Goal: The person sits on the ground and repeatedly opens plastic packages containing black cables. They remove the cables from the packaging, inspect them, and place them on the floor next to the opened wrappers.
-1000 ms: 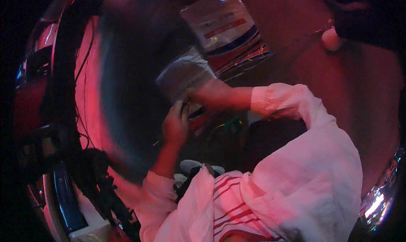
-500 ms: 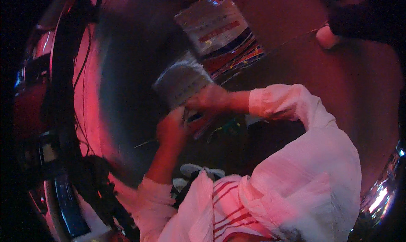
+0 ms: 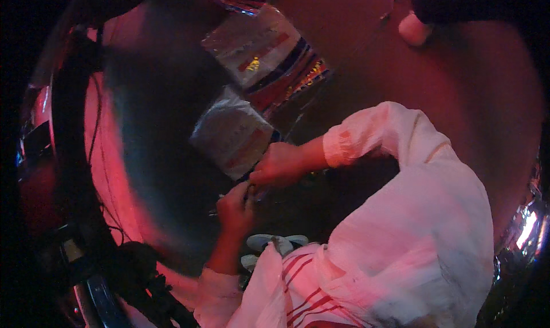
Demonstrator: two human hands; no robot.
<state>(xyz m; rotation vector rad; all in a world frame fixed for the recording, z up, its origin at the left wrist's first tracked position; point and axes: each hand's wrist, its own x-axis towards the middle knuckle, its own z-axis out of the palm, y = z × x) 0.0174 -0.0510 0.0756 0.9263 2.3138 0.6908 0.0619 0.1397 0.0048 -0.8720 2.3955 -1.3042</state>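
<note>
The light is dim and red. My right hand [image 3: 282, 165], in a loose white sleeve, pinches the near corner of a clear plastic-wrapped packet [image 3: 229, 132] with a red stripe. My left hand [image 3: 235, 209] comes up from below. Its fingers are closed at the same corner, touching my right fingertips. What exactly sits between the fingers is too dark to make out. Beyond the packet lies a second clear packet [image 3: 255, 47] on a stack of colourful striped packets [image 3: 292, 81].
A pale pair of sandals [image 3: 275, 243] shows below my hands, by my striped garment. Dark cables and a frame [image 3: 74, 156] run down the left. A pink rounded object [image 3: 413, 28] and a dark shape sit top right. Shiny foil [image 3: 526, 228] glints at the right rim.
The packet and both hands have shifted to the right and lower in the picture. My left hand has dropped from under the packet to its near corner, where both hands now meet.
</note>
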